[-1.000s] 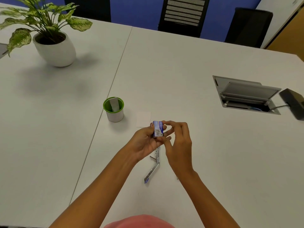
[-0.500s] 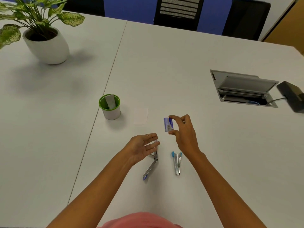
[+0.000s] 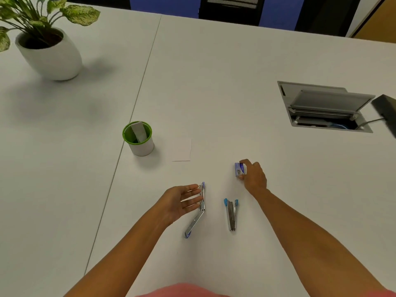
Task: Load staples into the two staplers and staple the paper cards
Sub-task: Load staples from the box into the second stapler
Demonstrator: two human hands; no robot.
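Tabletop (image 3: pixel 214 82): white, two joined panels, all items carried on it
Potted plant (image 3: pixel 49 50): white pot, placed at the far left corner
Cable hatch (image 3: pixel 321 108): lid raised, set into the surface at far right
Left hand (image 3: pixel 182 202): fingers straight and spread, nothing gripped, tips laid against the upper arm of the opened stapler
Right hand (image 3: pixel 254 179): fingers and thumb clamped on the staple box; whether the box touches the surface cannot be told
Green-rimmed cup (image 3: pixel 141 144): paper cards (image 3: pixel 138 130) stood upright inside
Loose card (image 3: pixel 181 150): laid flat just beside the cup
Opened stapler (image 3: pixel 195 222): hinged wide, magazine exposed, not seen to be loaded
Closed stapler (image 3: pixel 231 214): untouched, placed between the two hands
Staple box (image 3: pixel 239 169): blue, small

Risks judged: staples may be spilled if the box is tipped with its end open; the opened stapler may be skidded away, since it is only touched, not held; a staple strip may be snapped if it is forced in askew
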